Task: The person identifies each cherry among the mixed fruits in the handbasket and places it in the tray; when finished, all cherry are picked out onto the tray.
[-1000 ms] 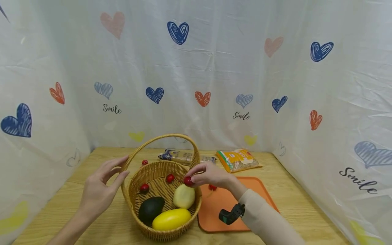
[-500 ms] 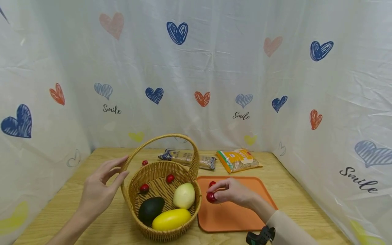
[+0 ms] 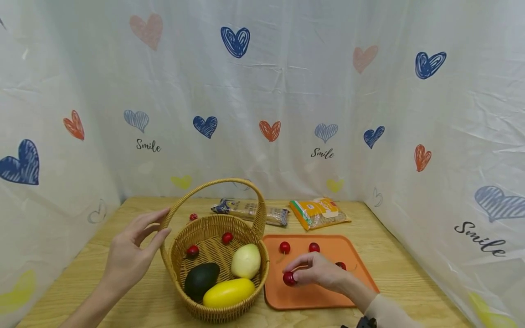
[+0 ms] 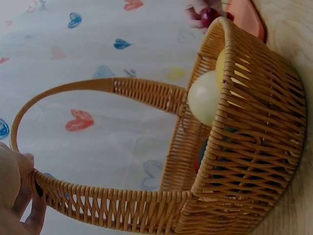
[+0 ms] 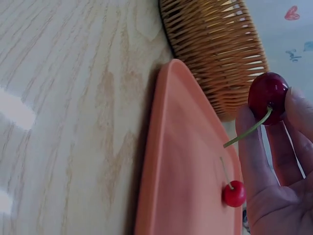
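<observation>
My left hand [image 3: 132, 255] grips the side of the tall handle of a wicker basket [image 3: 174, 269], thumb and fingers on either side of the cane. Inside the basket lie a dark green avocado [image 3: 202, 281], a yellow oval fruit [image 3: 229, 293], a pale round onion-like piece [image 3: 246, 261] and two dark red cherries, one cherry [image 3: 227, 238] near the back wall. Between thumb and fingertips my right hand [image 3: 317, 272] pinches a dark red cherry [image 5: 268, 98] with its green stem hanging free. It is over the orange tray [image 3: 287, 299], where other cherries lie, one cherry [image 5: 234, 194] nearest the basket.
Behind the basket lies a long clear packet [image 3: 250, 212] with blue ends. An orange bag [image 3: 320, 214] rests at the back right of the wooden table [image 3: 393, 255]. A small red piece [image 3: 193, 217] sits behind the basket's left rim. Heart-printed curtains enclose the table.
My right hand has moved from above the basket rightward and down over the tray, carrying the cherry with it. More cherries on the tray have come into sight. My left hand stays on the handle.
</observation>
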Motion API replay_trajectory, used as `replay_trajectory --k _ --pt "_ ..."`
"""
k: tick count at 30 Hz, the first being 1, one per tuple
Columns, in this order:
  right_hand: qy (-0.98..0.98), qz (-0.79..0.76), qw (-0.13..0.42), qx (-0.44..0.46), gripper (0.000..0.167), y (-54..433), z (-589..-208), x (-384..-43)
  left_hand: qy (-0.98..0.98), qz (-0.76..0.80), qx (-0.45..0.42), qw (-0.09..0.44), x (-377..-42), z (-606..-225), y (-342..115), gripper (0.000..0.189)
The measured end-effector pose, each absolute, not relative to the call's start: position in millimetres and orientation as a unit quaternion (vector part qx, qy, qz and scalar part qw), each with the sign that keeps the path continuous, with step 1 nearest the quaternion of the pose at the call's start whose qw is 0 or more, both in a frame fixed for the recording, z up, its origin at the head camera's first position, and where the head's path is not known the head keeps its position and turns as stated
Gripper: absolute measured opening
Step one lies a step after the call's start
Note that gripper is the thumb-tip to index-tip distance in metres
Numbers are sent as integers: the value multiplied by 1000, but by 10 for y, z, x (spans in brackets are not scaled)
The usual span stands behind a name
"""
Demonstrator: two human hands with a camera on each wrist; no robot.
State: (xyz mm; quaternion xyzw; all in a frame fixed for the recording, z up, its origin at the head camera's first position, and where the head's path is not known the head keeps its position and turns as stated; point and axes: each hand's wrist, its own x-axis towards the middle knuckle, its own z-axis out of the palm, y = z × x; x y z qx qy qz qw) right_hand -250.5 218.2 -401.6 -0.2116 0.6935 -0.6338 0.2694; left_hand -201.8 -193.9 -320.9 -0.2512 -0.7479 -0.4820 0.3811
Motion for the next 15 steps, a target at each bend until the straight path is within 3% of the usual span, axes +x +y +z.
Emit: replay_trajectory --k 15 --pt "754 -570 220 -242 22 2142 -4287 -2526 -747 -483 -251 382 -2015 -3225 -1938 55"
